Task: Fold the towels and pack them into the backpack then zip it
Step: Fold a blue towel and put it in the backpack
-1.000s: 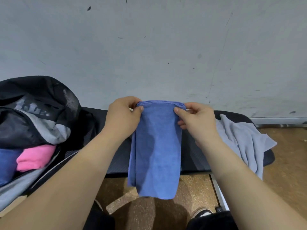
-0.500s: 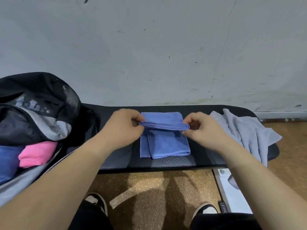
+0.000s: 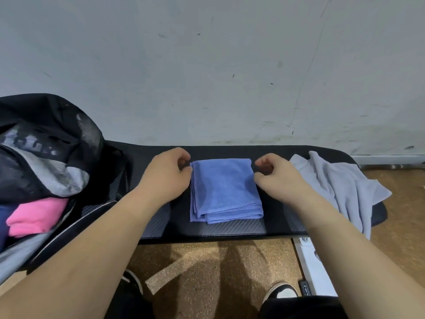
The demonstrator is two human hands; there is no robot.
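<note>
backpack: cut by left edge | pink towel: partly hidden

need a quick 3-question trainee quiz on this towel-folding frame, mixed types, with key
1. True or false: the blue towel lies folded on the black bench.
2. Which towel is not yet folded? A) blue towel B) grey towel C) neither
3. Fill in: the open backpack sits on the person's ___ side.
Key: 1 true; 2 B; 3 left.
</note>
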